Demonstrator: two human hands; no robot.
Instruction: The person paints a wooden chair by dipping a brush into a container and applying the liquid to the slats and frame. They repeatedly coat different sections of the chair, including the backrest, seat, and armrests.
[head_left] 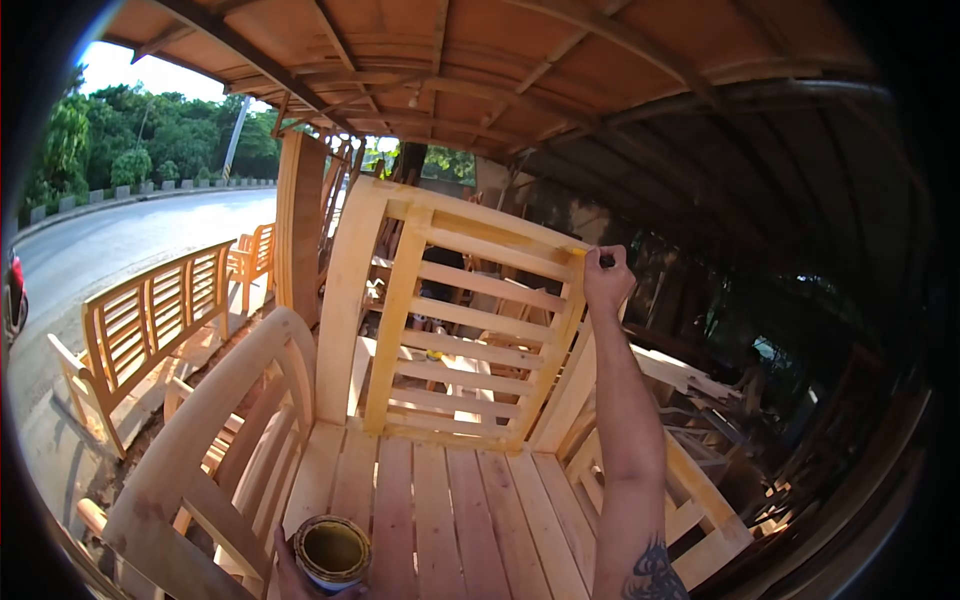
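My left hand (288, 568) is wrapped round an open can (333, 577) with a yellowish-brown liquid in it, low in the view above the slatted seat. Stretched forward, my right hand (607, 278) is closed at the upper right corner of the wooden backrest (490, 222). What its fingers grip is mostly hidden; a small yellow tip shows beside them against the top rail. Yellowish coating marks the inner frame and parts of the rail, while the outer post (348, 300) is paler bare wood. Horizontal slats (480, 317) cross the inner frame.
The seat planks (440, 510) lie between two armrests, a curved left one (200, 430) and a right one (705, 490). Finished-looking benches (155, 320) stand at left beside the road (150, 220). Stacked timber (300, 220) stands behind. Wood pieces (690, 375) lie at right.
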